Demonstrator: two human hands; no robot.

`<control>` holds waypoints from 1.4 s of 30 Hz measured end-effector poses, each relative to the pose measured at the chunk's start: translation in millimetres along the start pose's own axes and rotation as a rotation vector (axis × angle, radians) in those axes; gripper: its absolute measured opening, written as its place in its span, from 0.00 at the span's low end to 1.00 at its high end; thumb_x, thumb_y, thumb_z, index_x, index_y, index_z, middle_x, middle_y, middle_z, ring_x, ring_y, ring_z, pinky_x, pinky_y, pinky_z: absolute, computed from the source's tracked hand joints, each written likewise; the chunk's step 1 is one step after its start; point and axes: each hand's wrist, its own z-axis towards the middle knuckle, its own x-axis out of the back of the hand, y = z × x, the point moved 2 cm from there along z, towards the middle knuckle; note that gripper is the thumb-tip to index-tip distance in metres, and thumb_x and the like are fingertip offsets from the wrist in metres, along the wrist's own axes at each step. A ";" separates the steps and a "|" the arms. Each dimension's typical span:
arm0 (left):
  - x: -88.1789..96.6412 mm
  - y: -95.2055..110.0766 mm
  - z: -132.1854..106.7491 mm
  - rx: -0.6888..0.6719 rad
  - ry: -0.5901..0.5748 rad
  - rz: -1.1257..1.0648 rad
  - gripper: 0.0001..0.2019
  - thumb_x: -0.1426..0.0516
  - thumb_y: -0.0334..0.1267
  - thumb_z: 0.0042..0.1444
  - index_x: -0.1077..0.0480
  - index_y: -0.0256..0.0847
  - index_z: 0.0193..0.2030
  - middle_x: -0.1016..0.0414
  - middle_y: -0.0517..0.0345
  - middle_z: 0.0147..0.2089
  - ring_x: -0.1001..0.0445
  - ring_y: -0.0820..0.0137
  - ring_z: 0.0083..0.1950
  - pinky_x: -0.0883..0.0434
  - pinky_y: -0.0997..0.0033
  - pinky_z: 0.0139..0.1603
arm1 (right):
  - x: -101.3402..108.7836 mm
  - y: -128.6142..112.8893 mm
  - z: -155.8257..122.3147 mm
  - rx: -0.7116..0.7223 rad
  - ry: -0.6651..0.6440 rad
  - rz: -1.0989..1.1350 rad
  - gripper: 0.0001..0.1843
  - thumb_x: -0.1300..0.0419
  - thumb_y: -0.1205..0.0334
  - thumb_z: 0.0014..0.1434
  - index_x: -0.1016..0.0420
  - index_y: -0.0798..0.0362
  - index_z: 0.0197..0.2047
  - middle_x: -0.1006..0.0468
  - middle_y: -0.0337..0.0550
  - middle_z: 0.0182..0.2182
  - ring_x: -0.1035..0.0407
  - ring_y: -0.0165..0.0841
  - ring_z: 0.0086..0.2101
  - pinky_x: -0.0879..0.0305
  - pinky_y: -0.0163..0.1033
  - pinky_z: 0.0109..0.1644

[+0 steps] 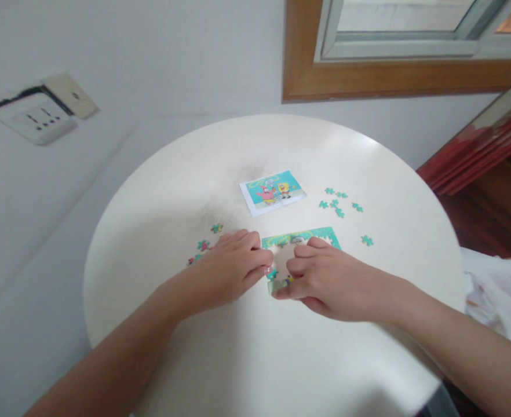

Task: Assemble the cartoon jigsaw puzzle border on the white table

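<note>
A partly built teal jigsaw puzzle (301,238) lies on the round white table (264,359), mostly covered by my hands. My left hand (232,267) rests at its left edge, fingers together, fingertips touching a small teal piece (272,274). My right hand (325,278) lies curled over the puzzle's lower right, thumb and fingers pinched at the bottom edge (279,285). A small reference picture card (272,191) with cartoon figures lies further back.
Several loose teal pieces (338,202) are scattered at the right, one more piece (367,240) nearer. A few pieces (203,245) lie left of my left hand. A wall socket (42,113) and a window frame (394,78) are behind; cloth (503,295) lies at the right.
</note>
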 end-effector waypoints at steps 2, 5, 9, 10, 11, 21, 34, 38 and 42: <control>2.2 -0.2 0.4 -0.014 -0.005 -0.061 0.12 0.50 0.38 0.69 0.31 0.42 0.35 0.35 0.57 0.40 0.34 0.63 0.44 0.39 0.61 0.46 | 0.0 0.3 -0.3 -0.001 -0.001 0.002 0.16 0.43 0.68 0.63 0.20 0.44 0.50 0.23 0.41 0.35 0.39 0.37 0.41 0.56 0.45 0.43; 3.5 0.4 -0.2 -0.022 -0.022 -0.091 0.13 0.51 0.39 0.69 0.32 0.42 0.34 0.35 0.57 0.40 0.34 0.63 0.45 0.39 0.61 0.48 | 0.1 0.2 -0.3 0.001 -0.004 0.009 0.16 0.42 0.68 0.63 0.20 0.45 0.50 0.22 0.41 0.35 0.40 0.37 0.41 0.56 0.45 0.43; 1.2 0.8 -0.4 -0.012 -0.033 -0.055 0.13 0.50 0.39 0.69 0.32 0.42 0.33 0.35 0.56 0.40 0.34 0.63 0.44 0.39 0.61 0.46 | 0.4 -0.5 0.2 0.006 -0.005 0.007 0.16 0.43 0.68 0.64 0.20 0.45 0.51 0.23 0.40 0.35 0.40 0.37 0.41 0.56 0.45 0.43; 0.2 0.3 -0.3 -0.010 -0.031 -0.049 0.12 0.50 0.38 0.69 0.32 0.42 0.33 0.35 0.56 0.40 0.34 0.62 0.44 0.39 0.61 0.46 | 0.4 -0.5 0.3 0.005 -0.007 0.004 0.16 0.43 0.68 0.64 0.20 0.45 0.51 0.23 0.40 0.35 0.40 0.37 0.41 0.56 0.45 0.43; -0.8 -0.3 -0.1 -0.010 -0.028 -0.044 0.12 0.50 0.38 0.69 0.32 0.42 0.33 0.35 0.56 0.40 0.34 0.62 0.44 0.39 0.61 0.46 | 0.4 -0.5 0.3 0.005 -0.011 0.002 0.16 0.42 0.68 0.64 0.20 0.45 0.51 0.23 0.40 0.35 0.40 0.37 0.41 0.57 0.45 0.43; -3.6 -4.3 -0.6 -0.024 0.018 0.014 0.10 0.47 0.38 0.68 0.31 0.42 0.34 0.34 0.55 0.41 0.35 0.63 0.43 0.41 0.61 0.46 | -0.4 0.3 -1.1 0.014 -0.001 -0.001 0.15 0.42 0.68 0.63 0.20 0.45 0.50 0.24 0.41 0.34 0.40 0.36 0.40 0.56 0.45 0.43; 1.8 -2.8 0.8 0.021 0.005 0.021 0.09 0.45 0.39 0.66 0.30 0.41 0.34 0.33 0.55 0.39 0.34 0.63 0.42 0.40 0.61 0.44 | -0.4 0.2 0.2 0.013 -0.001 0.019 0.16 0.43 0.69 0.64 0.20 0.45 0.50 0.23 0.41 0.34 0.40 0.37 0.40 0.56 0.44 0.43; 8.8 -9.8 1.3 0.033 0.083 -0.017 0.13 0.50 0.39 0.69 0.30 0.40 0.36 0.33 0.55 0.38 0.33 0.62 0.44 0.37 0.61 0.47 | -1.6 1.9 -0.5 0.021 0.001 0.032 0.16 0.43 0.68 0.64 0.21 0.45 0.51 0.23 0.41 0.35 0.39 0.37 0.41 0.55 0.44 0.44; 11.1 -15.9 0.4 0.033 0.125 -0.036 0.12 0.51 0.37 0.70 0.28 0.40 0.40 0.31 0.55 0.39 0.32 0.61 0.46 0.36 0.60 0.50 | -2.2 3.2 -0.3 0.031 -0.001 0.043 0.16 0.43 0.68 0.64 0.21 0.45 0.51 0.23 0.41 0.34 0.39 0.36 0.40 0.54 0.44 0.45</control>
